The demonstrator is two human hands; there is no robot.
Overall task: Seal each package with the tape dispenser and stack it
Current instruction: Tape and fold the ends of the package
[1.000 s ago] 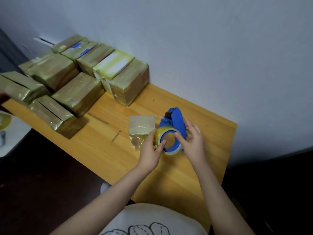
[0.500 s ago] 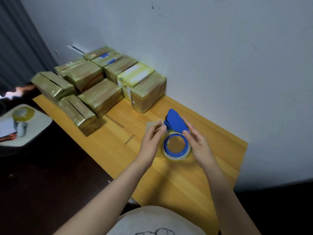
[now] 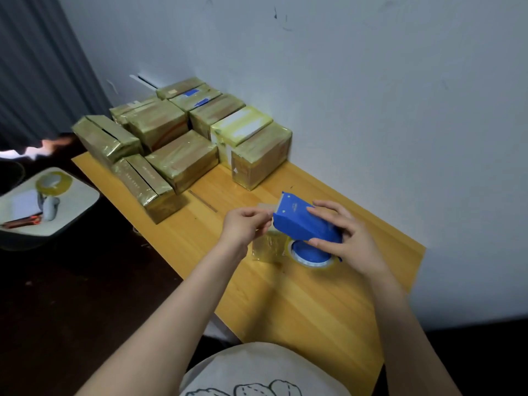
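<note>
a white shirt [image 3: 257,372] with a line drawing fills the bottom edge, and both bare forearms reach out over the wooden table [image 3: 300,310]. the right hand [image 3: 351,241] grips the blue tape dispenser [image 3: 303,224]: the fingers [image 3: 328,208] are spread over its upper side and the thumb is pressed against its lower edge, so the body is clamped between them. the dispenser is held tilted, front end pointing left and away, with its tape roll [image 3: 311,258] hanging low, close over the table. the left hand [image 3: 243,227] is just beside the front end, fingers curled in and thumb pressed to forefinger; i cannot tell whether any tape is caught between them. a small package [image 3: 267,248] wrapped in shiny tape sits on the table right under the left hand and the front of the dispenser, partly hidden by both. further back, at the far left end of the table against the pale wall [image 3: 371,95], lies a cluster of taped packages [image 3: 183,155], packed side by side, some on top of others. off the table to the left, a white tray [image 3: 83,201] holds a spare roll of tape [image 3: 54,182] and a few small items too blurred to name. a dark curtain [image 3: 43,67] hangs behind it.
</note>
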